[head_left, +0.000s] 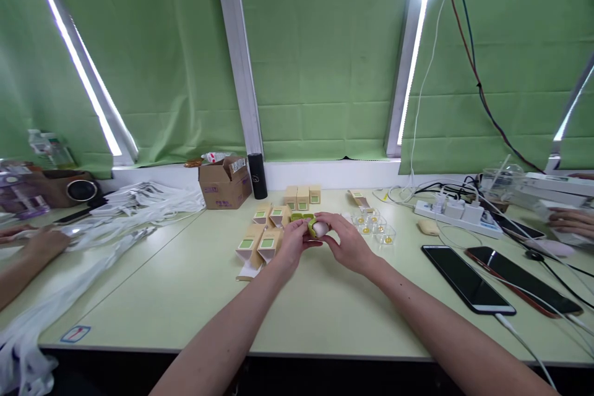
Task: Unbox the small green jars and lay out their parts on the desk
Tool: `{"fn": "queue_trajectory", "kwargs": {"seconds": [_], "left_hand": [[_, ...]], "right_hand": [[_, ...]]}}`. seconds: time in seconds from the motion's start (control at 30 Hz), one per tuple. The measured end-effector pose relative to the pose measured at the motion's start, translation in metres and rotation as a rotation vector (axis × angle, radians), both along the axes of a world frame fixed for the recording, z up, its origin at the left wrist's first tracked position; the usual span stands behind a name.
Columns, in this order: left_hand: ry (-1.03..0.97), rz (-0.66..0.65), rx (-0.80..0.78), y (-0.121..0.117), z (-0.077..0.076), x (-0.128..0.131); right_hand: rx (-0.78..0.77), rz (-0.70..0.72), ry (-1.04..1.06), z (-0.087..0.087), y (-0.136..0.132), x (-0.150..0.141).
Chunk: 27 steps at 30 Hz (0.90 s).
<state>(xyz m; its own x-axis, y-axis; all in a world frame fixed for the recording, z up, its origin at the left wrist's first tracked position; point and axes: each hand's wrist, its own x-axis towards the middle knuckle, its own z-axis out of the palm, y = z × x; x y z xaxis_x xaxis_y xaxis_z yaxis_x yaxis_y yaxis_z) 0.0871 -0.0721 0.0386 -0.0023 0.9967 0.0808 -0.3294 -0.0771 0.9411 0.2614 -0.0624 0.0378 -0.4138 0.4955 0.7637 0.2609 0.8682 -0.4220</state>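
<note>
A small rounded item, white with a green band (319, 229), is held up between my two hands over the middle of the table. The fingers of my left hand (294, 242) close on its green side. From the other side, my right hand (347, 244) pinches it with thumb and fingers. Beside my left hand stand several small kraft boxes (250, 240) with green windows, some with flaps open. Green pieces (301, 216) lie just behind the hands. Several clear plastic cups (385, 235) with yellow centres sit past my right hand. What exactly the rounded item is, I cannot tell.
Closed kraft boxes (303, 198) stand at the back near a brown carton (225, 183) and a black cylinder (257, 176). Two phones (468, 278), cables and a power strip (457, 218) occupy the right. White straps (106, 253) and another person's hand (44, 242) are at left.
</note>
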Motion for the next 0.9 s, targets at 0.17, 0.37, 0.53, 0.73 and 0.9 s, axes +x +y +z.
{"fn": "queue_trajectory", "kwargs": {"seconds": [0.17, 0.37, 0.53, 0.73, 0.9], "left_hand": [[0.088, 0.068, 0.069, 0.0, 0.0, 0.002], [0.155, 0.169, 0.049, 0.008, -0.005, -0.002], [0.223, 0.147, 0.021, 0.007, -0.004, -0.001], [0.286, 0.129, 0.002, 0.007, -0.005, -0.001], [0.368, 0.144, -0.011, 0.012, -0.006, 0.0]], "right_hand": [[-0.287, 0.005, 0.221, -0.005, 0.0, 0.0], [-0.784, 0.24, 0.545, -0.009, 0.01, 0.002], [-1.066, 0.395, 0.648, -0.014, 0.014, 0.004], [-1.186, 0.366, 0.668, -0.021, 0.017, 0.004], [-1.184, 0.371, 0.681, -0.023, 0.018, 0.004]]}}
